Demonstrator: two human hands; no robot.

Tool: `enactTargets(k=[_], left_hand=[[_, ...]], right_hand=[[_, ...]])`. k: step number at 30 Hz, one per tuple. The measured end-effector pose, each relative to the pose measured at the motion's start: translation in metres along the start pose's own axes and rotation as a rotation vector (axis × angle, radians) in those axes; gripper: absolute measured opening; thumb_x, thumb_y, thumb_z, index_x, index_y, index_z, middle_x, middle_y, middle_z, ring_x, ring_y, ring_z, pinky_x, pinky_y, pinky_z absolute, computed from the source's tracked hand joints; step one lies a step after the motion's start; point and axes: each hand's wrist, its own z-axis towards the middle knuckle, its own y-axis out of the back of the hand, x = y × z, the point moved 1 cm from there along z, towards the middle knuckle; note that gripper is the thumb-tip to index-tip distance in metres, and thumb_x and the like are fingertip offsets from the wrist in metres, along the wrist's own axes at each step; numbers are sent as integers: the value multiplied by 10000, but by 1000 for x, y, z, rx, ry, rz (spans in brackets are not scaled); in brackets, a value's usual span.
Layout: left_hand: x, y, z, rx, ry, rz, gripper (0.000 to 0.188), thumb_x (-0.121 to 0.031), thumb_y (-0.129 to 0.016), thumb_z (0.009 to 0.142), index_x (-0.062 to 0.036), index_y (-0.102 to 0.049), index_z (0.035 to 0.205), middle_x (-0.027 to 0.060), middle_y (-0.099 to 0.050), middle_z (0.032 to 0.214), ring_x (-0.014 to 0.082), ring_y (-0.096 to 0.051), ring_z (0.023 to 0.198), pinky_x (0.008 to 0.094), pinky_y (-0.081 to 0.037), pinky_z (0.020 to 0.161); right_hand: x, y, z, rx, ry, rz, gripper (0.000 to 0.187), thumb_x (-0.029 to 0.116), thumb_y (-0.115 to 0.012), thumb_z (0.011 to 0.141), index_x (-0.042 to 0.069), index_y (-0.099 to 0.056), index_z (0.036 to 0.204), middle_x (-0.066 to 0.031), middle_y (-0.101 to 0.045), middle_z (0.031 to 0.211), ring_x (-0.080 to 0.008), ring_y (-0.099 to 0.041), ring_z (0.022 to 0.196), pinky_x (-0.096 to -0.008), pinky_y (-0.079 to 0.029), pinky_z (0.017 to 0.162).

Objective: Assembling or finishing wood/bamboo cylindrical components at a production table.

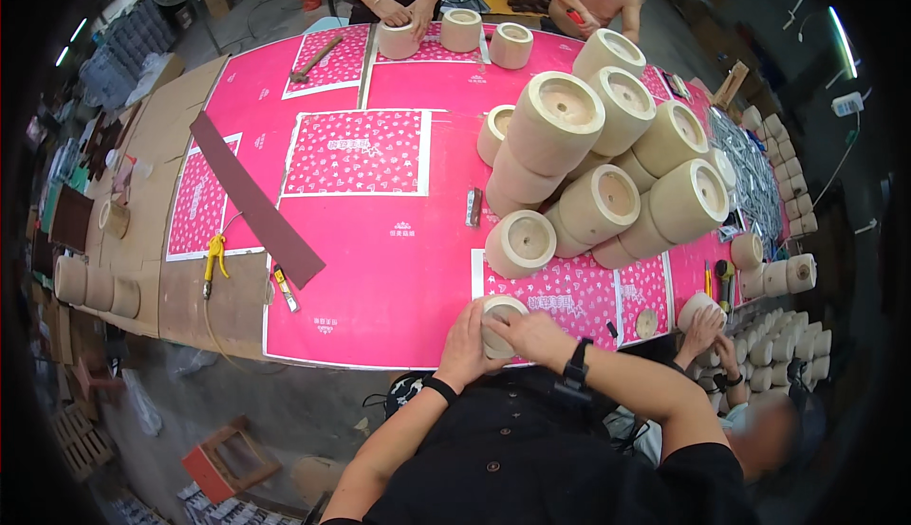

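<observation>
At the table's near edge, my left hand [463,349] wraps round the side of a pale wooden cylinder [505,303] with a round recess in its top. My right hand [539,337] is curled over the same cylinder from the right, its fingertips at the recess. Whether those fingers pinch something small cannot be seen. Just beyond stands another recessed wooden cylinder [521,244], beside a tall pile of stacked wooden cylinders [600,197].
Pink printed sheeting [380,269] covers the table. On it lie a dark flat strip [256,198], a yellow air blow gun [216,257], a box cutter [286,290] and a hammer [316,60]. Metal screws [745,169] heap at right. Co-workers' hands [403,15] handle cylinders opposite and at right.
</observation>
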Motion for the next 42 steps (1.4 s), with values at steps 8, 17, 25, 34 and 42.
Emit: enactTargets(k=[8, 17, 25, 34, 42], left_hand=[[-7, 4, 4, 22, 10, 7, 1230, -367, -930, 529, 59, -229, 1445, 269, -387, 1404, 417, -400, 1320, 464, -364, 1103], [-8, 8, 4, -7, 14, 57, 1171, -326, -923, 519, 22, -277, 1432, 225, -416, 1384, 384, -423, 1302, 459, -392, 1069], [-5, 1, 7, 19, 72, -1, 1244, -351, -932, 522, 24, -210, 1462, 252, -389, 1406, 413, -417, 1303, 486, -386, 1067], [-2, -6, 1, -71, 0, 63, 1235, -363, -926, 524, 46, -216, 1448, 242, -379, 1426, 388, -405, 1321, 473, -381, 1066], [-1, -7, -2, -28, 27, 65, 1216, -360, -919, 534, 42, -224, 1448, 240, -383, 1423, 391, -403, 1318, 475, -377, 1065]], right_hand=[[-34, -19, -12, -226, 112, -400, 354, 193, -541, 880, 62, -547, 1209, -90, -614, 767, -236, -653, 595, -380, -515, 485], [-11, -10, 4, -346, 373, -109, 173, 196, -545, 860, 116, -595, 1005, -87, -611, 780, -245, -654, 637, -399, -528, 526], [-34, -6, 11, -268, 245, -312, 186, 201, -559, 859, 106, -608, 1012, -79, -618, 770, -239, -659, 612, -383, -536, 529], [-6, -11, -21, -13, -110, 278, 161, 165, -590, 839, 36, -670, 891, -173, -702, 791, -320, -710, 754, -462, -561, 641], [9, -31, -7, 145, -168, 80, 192, 201, -637, 817, 21, -693, 849, -207, -694, 831, -338, -696, 778, -450, -553, 663]])
